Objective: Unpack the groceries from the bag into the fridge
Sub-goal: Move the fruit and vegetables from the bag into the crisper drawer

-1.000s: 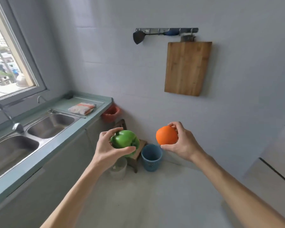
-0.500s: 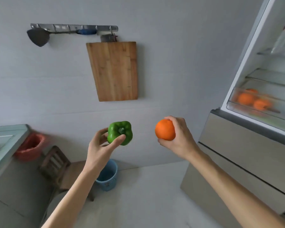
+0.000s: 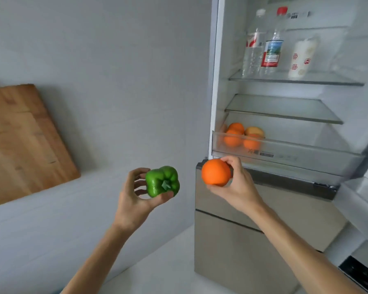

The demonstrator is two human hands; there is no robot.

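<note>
Both hands raised in front of an open fridge, each holding one item. Left hand: fingers and thumb curled round a green bell pepper, thumb under it, stem end facing the camera. It is held in the air before the pale wall, left of the fridge. Right hand: grips an orange, fingers over the top, thumb below. The orange is at the fridge's left front corner, just under the front lip of a clear drawer. The pepper and the orange are near each other but apart. The drawer is pulled forward and holds three oranges and a yellowish fruit, bunched at its left end. Above it is a bare glass shelf. On the higher shelf stand two clear bottles, one white-capped and one red-capped, side by side, with a white patterned container leaning to their right. Below the open compartment are two closed beige drawer fronts. The edge of the open door runs along the right side. A wooden cutting board hangs on the wall at far left, well apart from the hands.
</note>
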